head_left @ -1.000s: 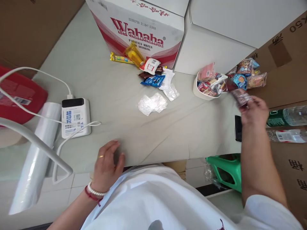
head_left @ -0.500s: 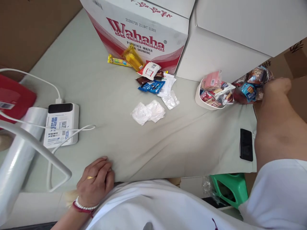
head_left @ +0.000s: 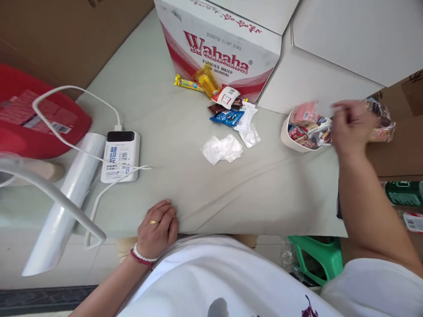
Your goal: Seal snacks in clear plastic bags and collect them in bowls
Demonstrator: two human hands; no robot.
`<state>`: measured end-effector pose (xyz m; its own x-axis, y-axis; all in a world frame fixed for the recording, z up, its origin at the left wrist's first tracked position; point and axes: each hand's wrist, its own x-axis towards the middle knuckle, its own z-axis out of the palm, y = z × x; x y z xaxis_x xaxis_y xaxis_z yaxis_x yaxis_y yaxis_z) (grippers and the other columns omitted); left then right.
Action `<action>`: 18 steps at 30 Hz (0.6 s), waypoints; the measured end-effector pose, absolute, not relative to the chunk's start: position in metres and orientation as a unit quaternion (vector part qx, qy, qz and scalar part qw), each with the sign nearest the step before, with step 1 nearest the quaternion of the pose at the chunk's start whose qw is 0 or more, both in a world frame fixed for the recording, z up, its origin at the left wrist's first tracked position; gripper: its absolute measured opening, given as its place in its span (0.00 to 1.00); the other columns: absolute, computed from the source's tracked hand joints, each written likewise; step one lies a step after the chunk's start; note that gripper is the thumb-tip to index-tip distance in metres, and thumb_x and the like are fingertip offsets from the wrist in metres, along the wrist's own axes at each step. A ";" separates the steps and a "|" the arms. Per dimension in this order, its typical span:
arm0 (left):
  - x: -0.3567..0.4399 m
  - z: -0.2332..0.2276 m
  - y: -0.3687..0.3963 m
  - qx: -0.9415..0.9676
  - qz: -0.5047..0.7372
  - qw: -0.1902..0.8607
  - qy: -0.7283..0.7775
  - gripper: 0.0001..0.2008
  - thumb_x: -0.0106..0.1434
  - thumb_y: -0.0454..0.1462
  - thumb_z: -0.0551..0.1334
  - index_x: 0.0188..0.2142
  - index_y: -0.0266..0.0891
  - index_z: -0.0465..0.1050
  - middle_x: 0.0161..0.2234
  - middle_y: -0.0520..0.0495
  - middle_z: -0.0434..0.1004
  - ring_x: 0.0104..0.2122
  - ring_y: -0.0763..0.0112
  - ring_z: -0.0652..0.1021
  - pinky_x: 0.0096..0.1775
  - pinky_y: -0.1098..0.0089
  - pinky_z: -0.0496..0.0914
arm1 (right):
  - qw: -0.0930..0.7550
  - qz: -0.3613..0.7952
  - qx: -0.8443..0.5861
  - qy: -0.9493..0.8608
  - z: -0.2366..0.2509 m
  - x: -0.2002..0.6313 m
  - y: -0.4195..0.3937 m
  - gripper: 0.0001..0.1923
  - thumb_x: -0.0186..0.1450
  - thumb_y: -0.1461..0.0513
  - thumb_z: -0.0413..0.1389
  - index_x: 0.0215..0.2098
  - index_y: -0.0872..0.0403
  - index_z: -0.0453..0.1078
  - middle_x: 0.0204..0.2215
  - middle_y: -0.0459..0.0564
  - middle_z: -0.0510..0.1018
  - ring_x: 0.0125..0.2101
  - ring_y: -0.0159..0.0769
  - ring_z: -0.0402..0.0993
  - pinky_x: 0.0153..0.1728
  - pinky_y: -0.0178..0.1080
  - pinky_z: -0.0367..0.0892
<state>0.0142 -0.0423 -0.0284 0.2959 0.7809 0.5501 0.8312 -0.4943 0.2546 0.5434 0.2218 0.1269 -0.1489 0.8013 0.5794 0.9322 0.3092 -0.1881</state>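
My left hand (head_left: 157, 229) rests at the front edge of the cloth-covered table (head_left: 211, 198). Its fingers are curled together, with no object showing in them. My right hand (head_left: 353, 125), blurred by motion, hovers at the right side of a small white bin (head_left: 291, 140). Its fingers look bent, but what they hold, if anything, cannot be made out. Wrapped snacks fill the bin, with a pink packet (head_left: 306, 113) on top. Behind my hand, more packaged snacks (head_left: 383, 127) are partly hidden.
A Wahaha carton (head_left: 221, 48) stands at the back, with a blue snack packet (head_left: 228, 118) and other wrapped snacks before it. Crumpled clear plastic (head_left: 222, 149) lies mid-table. Leftward are a power bank (head_left: 120, 156) with a cable, a plastic roll (head_left: 66, 202) and a red bag (head_left: 36, 114).
My right hand has moved left from the snacks at the far right to the bin's right side. The view has shifted leftward. My left hand stays resting at the table edge.
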 end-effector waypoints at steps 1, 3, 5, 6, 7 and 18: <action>0.014 -0.029 -0.043 -0.803 -0.320 0.036 -0.502 0.15 0.58 0.24 0.63 0.44 0.38 0.73 0.39 0.41 0.77 0.47 0.52 0.82 0.46 0.57 0.79 | 0.276 -0.043 -0.564 -0.777 0.118 0.510 0.215 0.19 0.75 0.55 0.51 0.47 0.59 0.80 0.37 0.58 0.83 0.36 0.36 0.79 0.36 0.39 0.66; 0.014 -0.031 -0.044 -0.803 -0.323 0.029 -0.500 0.15 0.59 0.24 0.63 0.45 0.37 0.72 0.39 0.41 0.77 0.48 0.51 0.81 0.47 0.56 0.79 | 0.208 0.064 -0.530 -0.820 0.094 0.451 0.210 0.13 0.70 0.59 0.56 0.44 0.55 0.81 0.36 0.54 0.83 0.36 0.38 0.78 0.41 0.40 0.68; 0.013 -0.032 -0.045 -0.805 -0.325 0.021 -0.496 0.15 0.59 0.24 0.62 0.45 0.37 0.72 0.40 0.40 0.77 0.49 0.51 0.80 0.49 0.56 0.78 | 0.202 0.103 -0.570 -0.790 0.067 0.409 0.217 0.14 0.68 0.59 0.57 0.47 0.55 0.79 0.41 0.55 0.81 0.33 0.38 0.75 0.42 0.42 0.69; 0.013 -0.033 -0.045 -0.806 -0.326 0.018 -0.494 0.15 0.59 0.24 0.62 0.45 0.37 0.72 0.40 0.40 0.77 0.49 0.51 0.80 0.49 0.56 0.78 | 0.205 0.114 -0.604 -0.761 0.053 0.395 0.223 0.17 0.66 0.58 0.58 0.50 0.56 0.78 0.42 0.56 0.80 0.32 0.38 0.74 0.43 0.43 0.69; 0.013 -0.033 -0.045 -0.807 -0.327 0.015 -0.492 0.15 0.60 0.24 0.62 0.45 0.36 0.72 0.40 0.40 0.77 0.50 0.51 0.80 0.49 0.55 0.78 | 0.204 0.129 -0.638 -0.731 0.040 0.385 0.230 0.19 0.64 0.57 0.60 0.51 0.56 0.76 0.43 0.56 0.79 0.32 0.39 0.73 0.43 0.43 0.69; 0.030 0.007 -0.039 -0.645 -0.418 -0.256 -0.586 0.06 0.70 0.34 0.58 0.41 0.41 0.74 0.41 0.44 0.77 0.42 0.66 0.79 0.43 0.65 0.76 | 0.400 0.248 -0.524 -0.710 0.038 0.367 0.141 0.09 0.68 0.60 0.55 0.39 0.50 0.79 0.39 0.50 0.80 0.38 0.37 0.77 0.41 0.40 0.73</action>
